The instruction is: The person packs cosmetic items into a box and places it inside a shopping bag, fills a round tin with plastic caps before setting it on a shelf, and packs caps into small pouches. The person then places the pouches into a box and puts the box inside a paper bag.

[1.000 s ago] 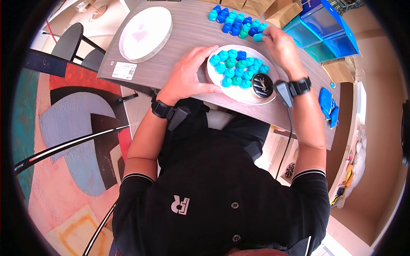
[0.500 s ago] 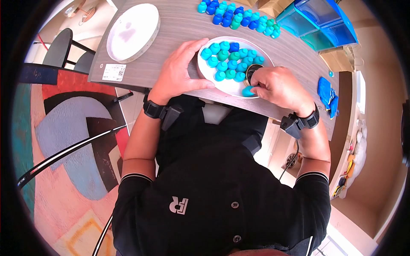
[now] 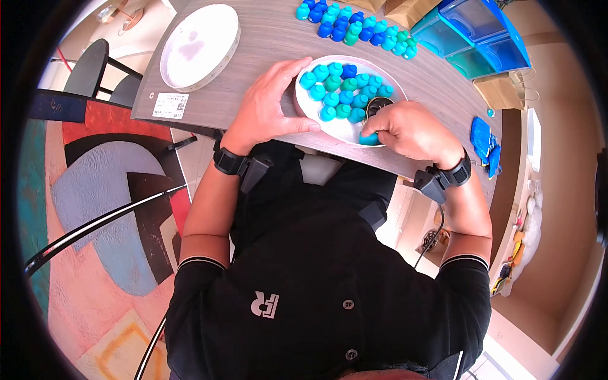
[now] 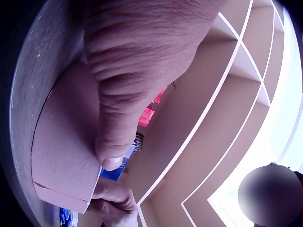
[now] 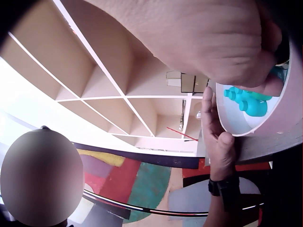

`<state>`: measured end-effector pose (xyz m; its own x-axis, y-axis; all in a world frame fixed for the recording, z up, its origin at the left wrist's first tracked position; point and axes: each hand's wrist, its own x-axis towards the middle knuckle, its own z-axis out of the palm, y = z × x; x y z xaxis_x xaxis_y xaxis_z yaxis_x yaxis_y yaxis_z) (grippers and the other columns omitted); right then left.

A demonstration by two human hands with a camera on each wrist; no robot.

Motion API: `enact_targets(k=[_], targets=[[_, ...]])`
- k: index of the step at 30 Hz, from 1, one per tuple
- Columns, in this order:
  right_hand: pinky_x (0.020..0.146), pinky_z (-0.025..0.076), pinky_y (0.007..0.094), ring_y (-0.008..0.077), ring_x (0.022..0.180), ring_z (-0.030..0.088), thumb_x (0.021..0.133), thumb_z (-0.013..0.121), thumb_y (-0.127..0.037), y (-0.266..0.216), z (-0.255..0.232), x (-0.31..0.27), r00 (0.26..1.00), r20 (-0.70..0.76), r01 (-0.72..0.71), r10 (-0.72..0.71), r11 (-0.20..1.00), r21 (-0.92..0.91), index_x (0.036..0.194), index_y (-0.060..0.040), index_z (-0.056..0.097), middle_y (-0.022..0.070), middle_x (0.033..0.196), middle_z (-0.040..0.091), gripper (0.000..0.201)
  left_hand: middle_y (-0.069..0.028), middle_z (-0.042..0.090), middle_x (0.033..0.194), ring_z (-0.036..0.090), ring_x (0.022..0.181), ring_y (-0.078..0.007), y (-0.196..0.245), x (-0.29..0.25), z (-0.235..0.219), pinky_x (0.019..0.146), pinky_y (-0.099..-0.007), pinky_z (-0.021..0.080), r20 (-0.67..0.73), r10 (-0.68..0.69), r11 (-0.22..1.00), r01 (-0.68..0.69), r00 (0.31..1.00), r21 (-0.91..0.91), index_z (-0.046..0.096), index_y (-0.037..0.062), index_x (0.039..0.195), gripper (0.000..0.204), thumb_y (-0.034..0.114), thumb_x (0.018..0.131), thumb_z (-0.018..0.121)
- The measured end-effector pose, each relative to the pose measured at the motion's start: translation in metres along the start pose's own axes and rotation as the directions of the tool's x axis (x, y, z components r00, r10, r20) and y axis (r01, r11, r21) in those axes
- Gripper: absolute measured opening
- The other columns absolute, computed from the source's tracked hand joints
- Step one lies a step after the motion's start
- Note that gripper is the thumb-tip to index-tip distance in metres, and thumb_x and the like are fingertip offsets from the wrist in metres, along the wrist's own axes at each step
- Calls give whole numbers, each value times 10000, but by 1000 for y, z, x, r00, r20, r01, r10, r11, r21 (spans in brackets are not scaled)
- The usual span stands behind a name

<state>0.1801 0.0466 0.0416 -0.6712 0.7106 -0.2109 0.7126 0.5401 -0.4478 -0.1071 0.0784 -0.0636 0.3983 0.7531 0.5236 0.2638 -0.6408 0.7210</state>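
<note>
Two bare hands are in view: the left hand (image 3: 269, 104) and the right hand (image 3: 408, 130). There are two round white trays, one (image 3: 329, 128) between the fingers of both hands and one (image 3: 199, 39) beyond the left fingers. One black round tin (image 3: 378, 103) sits just beyond the right fingertips. About fourteen small blue and teal plastic bottles (image 3: 342, 88) stand in the near tray, one more (image 3: 368, 137) is at the right fingertips, and roughly twenty (image 3: 358, 25) stand beyond.

Bare grey wood-grain tabletop (image 3: 266, 38) is lying open between the round white lidded box (image 3: 199, 45) and the crowded white oval tray (image 3: 342, 130); blue plastic bins (image 3: 478, 35) are blocking the far right.

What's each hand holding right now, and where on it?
Right hand pinches a teal cap by its sides, inside the white tray. Left hand rests against the tray's outer rim.
</note>
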Motion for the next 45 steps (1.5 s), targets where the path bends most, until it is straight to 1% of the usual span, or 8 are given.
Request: enact_targets(k=[8,12,30,33,35,39,41,45], targets=[[790,526,441,330,918,685,828,626,-81,-15,-5,13,982,163,-53,94,970,-238,1018,-130,773,112,956,739,246,-163,591,1345,588,1243,-362,0,-1,0,1040,-437,471,-4,3,1000,-3,1000,21,519,63,1444,1002,518,638,902],[778,526,441,328,912,684,834,625,-88,-9,-8,12,991,132,36,-16,987,-155,1022,-146,775,109,935,735,247,-161,590,1344,589,1240,-361,-1,-1,0,1040,-438,470,-6,10,1000,-10,1000,3,519,64,1444,995,512,642,902],[768,525,479,362,871,672,824,618,-82,-18,-7,18,962,251,-20,104,948,-317,1083,-139,750,146,874,707,297,-165,583,1357,587,1236,-368,1,0,-1,1040,-442,466,-6,13,999,-13,1000,33,523,53,1437,987,517,649,894],[758,542,470,365,862,690,832,596,-135,1,-26,12,1000,-6,-2,1,986,-166,1031,-114,741,155,859,712,248,-167,584,1354,586,1233,-368,0,0,-2,1039,-446,464,5,-1,1000,1,1000,19,523,53,1436,994,528,644,892],[794,543,467,352,876,692,854,606,-155,13,-46,15,971,-205,-119,122,993,28,1047,-90,730,172,900,709,239,-188,552,1396,547,1303,-354,1,0,-4,1098,-427,426,54,-30,1000,29,998,11,484,28,1470,1004,443,658,905],[812,541,468,345,893,694,858,622,-163,59,-57,43,932,-333,-204,141,966,-159,1091,-84,720,177,929,711,265,-163,587,1351,581,1242,-362,1,1,-1,1045,-447,458,-2,7,1000,-7,1000,6,522,55,1438,994,525,644,892],[821,541,475,357,907,690,856,630,-172,77,-49,61,890,-393,-326,230,924,-199,1117,-86,709,171,950,718,286,-180,550,1404,544,1311,-345,1,-1,-3,1103,-423,424,46,-26,1000,26,999,2,481,29,1476,1009,427,654,910],[827,540,486,373,936,690,855,637,-197,80,-36,92,907,-398,-232,136,951,-203,1123,-87,703,172,984,725,297,-177,551,1406,544,1311,-341,3,0,-4,1103,-422,425,47,-33,999,33,998,-7,480,29,1478,1008,418,655,911]])
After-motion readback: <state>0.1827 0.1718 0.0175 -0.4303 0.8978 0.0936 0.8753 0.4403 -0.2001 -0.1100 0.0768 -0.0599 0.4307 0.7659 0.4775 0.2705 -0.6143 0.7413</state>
